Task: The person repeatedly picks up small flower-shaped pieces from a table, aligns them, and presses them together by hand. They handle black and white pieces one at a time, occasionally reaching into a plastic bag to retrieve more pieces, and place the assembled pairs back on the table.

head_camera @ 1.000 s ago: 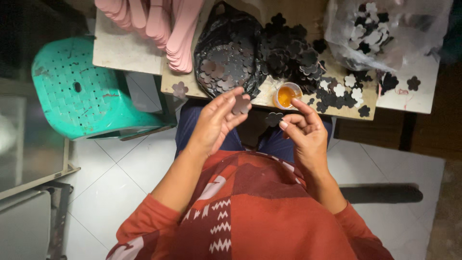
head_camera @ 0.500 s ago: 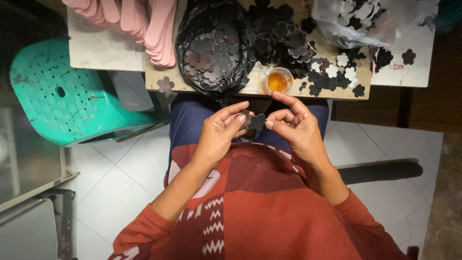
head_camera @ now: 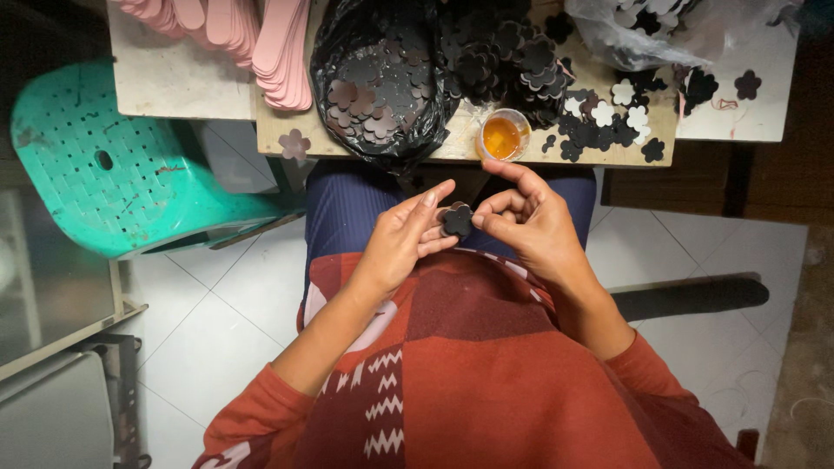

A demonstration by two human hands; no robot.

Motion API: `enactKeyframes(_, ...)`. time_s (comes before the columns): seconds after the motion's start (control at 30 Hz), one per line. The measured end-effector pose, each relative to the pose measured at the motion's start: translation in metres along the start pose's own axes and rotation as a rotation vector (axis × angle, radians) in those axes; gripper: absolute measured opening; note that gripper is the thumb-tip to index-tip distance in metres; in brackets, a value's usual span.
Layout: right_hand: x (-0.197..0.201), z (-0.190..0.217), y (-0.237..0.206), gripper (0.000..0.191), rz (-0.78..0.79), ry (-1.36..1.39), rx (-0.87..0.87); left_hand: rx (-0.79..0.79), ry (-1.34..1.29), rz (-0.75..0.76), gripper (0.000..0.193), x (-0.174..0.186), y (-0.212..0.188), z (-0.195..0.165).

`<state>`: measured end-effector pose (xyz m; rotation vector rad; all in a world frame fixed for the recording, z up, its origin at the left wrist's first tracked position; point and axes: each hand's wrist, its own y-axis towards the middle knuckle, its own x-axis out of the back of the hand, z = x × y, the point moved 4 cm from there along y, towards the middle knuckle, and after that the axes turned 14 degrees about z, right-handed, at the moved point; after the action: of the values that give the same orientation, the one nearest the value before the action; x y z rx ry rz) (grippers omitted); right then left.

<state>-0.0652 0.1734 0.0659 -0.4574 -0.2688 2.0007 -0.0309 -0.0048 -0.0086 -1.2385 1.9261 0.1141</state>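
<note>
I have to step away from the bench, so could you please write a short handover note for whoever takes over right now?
Left hand: holds the black flower-shaped cutout from the left, over the lap.
Right hand: pinches the same cutout from the right.
On the wooden board: small cup of orange liquid, black bag of cutouts, loose pile of black flowers, pink strips to the left.
Done: one flower in hand.
Left: many loose flowers lie on the board.

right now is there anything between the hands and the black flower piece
Nothing visible: the left hand and right hand both pinch the black flower piece directly, above the lap, below the table edge.
</note>
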Motion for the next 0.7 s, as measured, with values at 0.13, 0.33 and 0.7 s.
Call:
enactKeyframes(0.13, 0.001, -0.002, -0.001, 0.068, -0.01, -0.026, -0.026, 0.008, 0.034, -0.003, 0.056, -0.001, 0.0, 0.0)
enactKeyframes(0.33, 0.002, -0.006, 0.003, 0.068, -0.002, -0.039, -0.019, 0.007, 0.03, 0.007, 0.056, -0.004, -0.001, -0.002)
enactKeyframes(0.7, 0.001, -0.009, 0.003, 0.067, -0.017, -0.083, -0.018, 0.0, 0.041, -0.007, 0.055, -0.005, -0.002, -0.002)
